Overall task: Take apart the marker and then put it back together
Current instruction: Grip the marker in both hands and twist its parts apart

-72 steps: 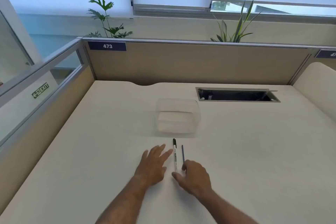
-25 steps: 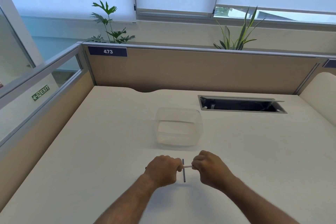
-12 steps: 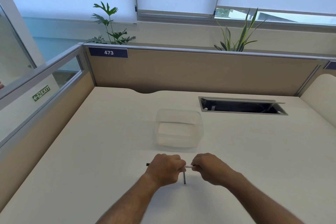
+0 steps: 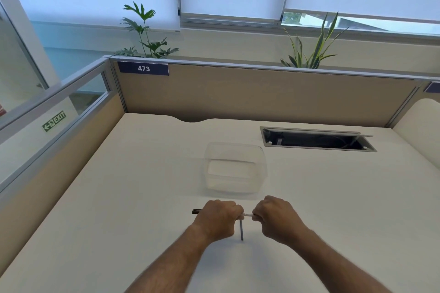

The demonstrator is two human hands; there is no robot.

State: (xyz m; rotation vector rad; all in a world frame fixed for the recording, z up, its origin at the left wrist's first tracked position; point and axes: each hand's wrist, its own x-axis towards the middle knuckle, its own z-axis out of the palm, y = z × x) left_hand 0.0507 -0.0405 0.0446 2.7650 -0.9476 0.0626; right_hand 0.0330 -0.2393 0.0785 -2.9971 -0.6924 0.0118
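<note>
A thin white marker (image 4: 247, 214) with a black end is held level, a little above the desk, between both fists. My left hand (image 4: 217, 219) is closed around its left part, and the black end (image 4: 196, 211) sticks out past the fist. The right end sits inside my right hand (image 4: 277, 217), which is closed on it. Only a short white stretch shows between the fists. A thin dark blue rod (image 4: 241, 229) lies on the desk just below that gap, pointing towards me.
A clear plastic container (image 4: 234, 169) stands on the white desk (image 4: 119, 197) just beyond my hands. An open cable slot (image 4: 316, 140) is at the back right. Beige partitions close the back and left sides.
Both hands lifted the marker from the desk and turned it crosswise. Over the last second the fists have shifted slightly, and the black end has come out on the left.
</note>
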